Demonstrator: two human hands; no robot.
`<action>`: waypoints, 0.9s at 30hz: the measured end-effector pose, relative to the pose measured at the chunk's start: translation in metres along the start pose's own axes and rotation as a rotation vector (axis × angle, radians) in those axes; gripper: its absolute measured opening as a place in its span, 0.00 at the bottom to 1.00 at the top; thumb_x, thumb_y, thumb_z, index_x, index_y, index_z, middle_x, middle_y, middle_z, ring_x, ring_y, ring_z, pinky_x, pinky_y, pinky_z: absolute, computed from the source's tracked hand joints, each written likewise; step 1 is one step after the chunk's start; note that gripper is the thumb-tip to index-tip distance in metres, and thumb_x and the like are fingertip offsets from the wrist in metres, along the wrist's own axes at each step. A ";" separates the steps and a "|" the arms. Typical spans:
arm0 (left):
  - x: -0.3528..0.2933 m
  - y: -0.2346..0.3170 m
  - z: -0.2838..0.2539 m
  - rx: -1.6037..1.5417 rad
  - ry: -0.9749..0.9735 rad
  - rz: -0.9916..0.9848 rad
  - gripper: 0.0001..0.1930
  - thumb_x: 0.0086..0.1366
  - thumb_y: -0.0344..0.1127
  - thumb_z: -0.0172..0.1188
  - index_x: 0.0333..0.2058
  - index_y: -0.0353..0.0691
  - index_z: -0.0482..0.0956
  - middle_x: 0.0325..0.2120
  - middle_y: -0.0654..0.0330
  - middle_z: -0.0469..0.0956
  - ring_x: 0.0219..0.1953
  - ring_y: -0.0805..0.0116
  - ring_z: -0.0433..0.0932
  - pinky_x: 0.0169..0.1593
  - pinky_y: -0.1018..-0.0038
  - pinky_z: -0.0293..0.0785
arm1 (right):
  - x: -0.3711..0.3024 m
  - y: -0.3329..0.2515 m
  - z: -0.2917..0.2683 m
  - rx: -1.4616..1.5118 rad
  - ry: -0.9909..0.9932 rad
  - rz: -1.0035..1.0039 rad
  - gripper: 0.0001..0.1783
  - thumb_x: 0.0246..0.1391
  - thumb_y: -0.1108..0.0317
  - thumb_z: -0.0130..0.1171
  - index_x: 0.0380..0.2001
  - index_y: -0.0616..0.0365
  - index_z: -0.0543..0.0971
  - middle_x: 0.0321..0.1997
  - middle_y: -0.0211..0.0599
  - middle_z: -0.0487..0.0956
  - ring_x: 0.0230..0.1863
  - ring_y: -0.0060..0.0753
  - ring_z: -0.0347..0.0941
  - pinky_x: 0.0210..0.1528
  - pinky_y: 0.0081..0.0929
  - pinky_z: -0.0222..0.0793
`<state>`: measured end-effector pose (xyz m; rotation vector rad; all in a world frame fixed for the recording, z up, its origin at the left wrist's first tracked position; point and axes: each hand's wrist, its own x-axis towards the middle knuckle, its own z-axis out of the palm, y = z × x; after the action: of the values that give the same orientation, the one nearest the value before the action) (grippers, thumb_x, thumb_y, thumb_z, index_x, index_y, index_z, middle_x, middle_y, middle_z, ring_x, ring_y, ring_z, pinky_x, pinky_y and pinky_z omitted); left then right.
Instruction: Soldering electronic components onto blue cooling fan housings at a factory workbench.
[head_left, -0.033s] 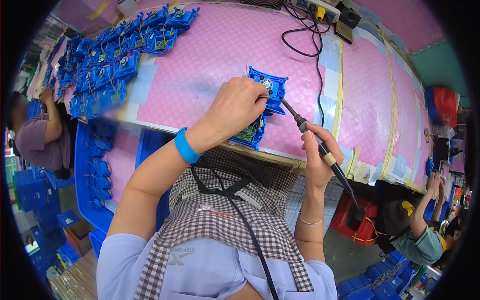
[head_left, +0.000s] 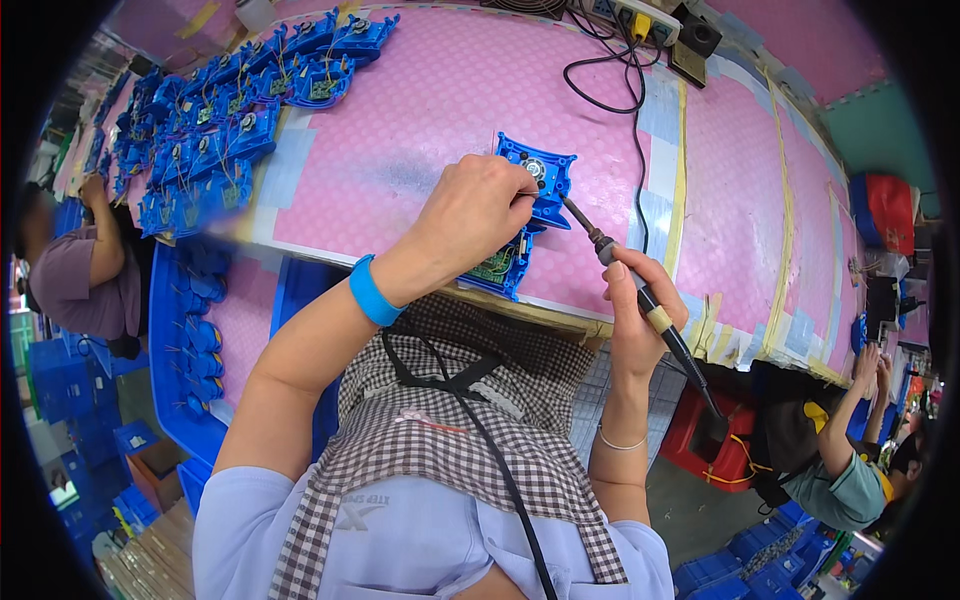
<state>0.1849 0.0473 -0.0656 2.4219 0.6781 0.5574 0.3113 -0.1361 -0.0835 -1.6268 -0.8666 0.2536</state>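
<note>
My left hand (head_left: 475, 210) is closed in a pinch over an open blue plastic housing (head_left: 552, 208), with a thin wire showing at its fingertips. The housing's upper part carries a small round speaker (head_left: 535, 168). Nearer to me, a second blue part holds a green circuit board (head_left: 494, 267), partly covered by my left hand and wrist. My right hand (head_left: 648, 300) grips a soldering iron (head_left: 602, 243) by its dark handle. The iron's tip points up and left, at the right edge of the housing; whether it touches cannot be made out.
Rows of similar blue housings (head_left: 235, 120) fill the table's left. A blue bin (head_left: 165, 340) with blue parts stands below them. A black cord (head_left: 640, 170) runs to a power strip (head_left: 640, 18) at the back, beside an iron stand (head_left: 692, 45). Other people sit at left and right.
</note>
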 end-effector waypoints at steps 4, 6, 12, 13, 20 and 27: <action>-0.001 -0.002 0.001 0.003 0.002 0.003 0.08 0.55 0.32 0.62 0.32 0.35 0.85 0.27 0.50 0.82 0.31 0.52 0.81 0.36 0.62 0.76 | -0.002 -0.003 -0.001 0.023 0.006 0.087 0.09 0.52 0.76 0.65 0.38 0.65 0.83 0.30 0.35 0.81 0.29 0.21 0.73 0.31 0.19 0.65; -0.001 -0.003 0.002 0.004 0.009 0.005 0.08 0.56 0.32 0.62 0.32 0.35 0.85 0.27 0.50 0.82 0.31 0.52 0.81 0.36 0.61 0.76 | -0.002 -0.003 -0.001 0.056 0.032 0.068 0.10 0.52 0.76 0.65 0.40 0.65 0.83 0.31 0.35 0.81 0.30 0.21 0.73 0.32 0.19 0.65; -0.002 0.002 -0.006 -0.076 0.062 0.041 0.06 0.55 0.30 0.62 0.30 0.33 0.84 0.28 0.48 0.82 0.33 0.49 0.81 0.40 0.59 0.76 | -0.003 0.000 -0.002 0.016 0.055 -0.037 0.10 0.53 0.77 0.63 0.40 0.64 0.82 0.33 0.34 0.80 0.33 0.21 0.73 0.37 0.19 0.67; -0.005 0.003 -0.010 -0.153 0.204 0.019 0.06 0.55 0.29 0.63 0.30 0.33 0.84 0.29 0.49 0.82 0.33 0.52 0.81 0.40 0.61 0.76 | -0.003 0.000 -0.003 0.013 0.059 -0.051 0.10 0.53 0.77 0.63 0.40 0.64 0.82 0.33 0.34 0.80 0.33 0.21 0.73 0.37 0.19 0.67; -0.023 -0.002 -0.022 -0.354 0.361 -0.248 0.07 0.55 0.29 0.68 0.31 0.33 0.81 0.28 0.54 0.83 0.30 0.66 0.82 0.36 0.72 0.76 | -0.002 0.001 0.004 0.178 0.056 -0.001 0.08 0.52 0.78 0.64 0.37 0.66 0.83 0.32 0.35 0.81 0.31 0.20 0.72 0.33 0.18 0.65; -0.016 -0.007 0.001 -0.159 0.394 -0.054 0.08 0.55 0.29 0.67 0.33 0.33 0.82 0.28 0.51 0.82 0.31 0.56 0.82 0.35 0.66 0.77 | -0.002 -0.001 0.007 0.109 -0.002 -0.085 0.10 0.56 0.74 0.62 0.40 0.68 0.82 0.33 0.37 0.81 0.29 0.21 0.75 0.31 0.19 0.72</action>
<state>0.1705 0.0429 -0.0742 2.1579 0.8214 1.0407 0.3054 -0.1319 -0.0853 -1.4847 -0.9066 0.2391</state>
